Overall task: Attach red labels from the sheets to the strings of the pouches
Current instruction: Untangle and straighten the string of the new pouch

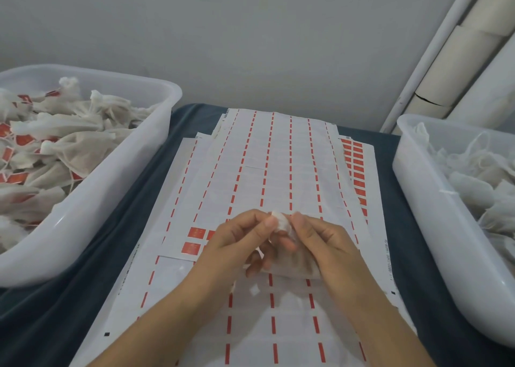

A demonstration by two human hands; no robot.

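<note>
A white mesh pouch [292, 263] is held over the label sheets in the middle of the table. My left hand [245, 241] pinches its gathered top [281, 223] with thumb and forefinger. From the right, my right hand [317, 241] grips the same top, with the pouch body lying under its palm. Two red labels [193, 239] remain on a sheet [178, 227] just left of my left hand. A column of red labels [356, 168] shows on a lower sheet at the right. The pouch's string is hidden by my fingers.
A white tub [117, 188] at the left holds several pouches with red labels on them. Another white tub [423, 205] at the right holds unlabelled pouches. Peeled sheets [278, 154] cover the blue cloth [133, 199]. Cardboard tubes [457, 68] lean at the back right.
</note>
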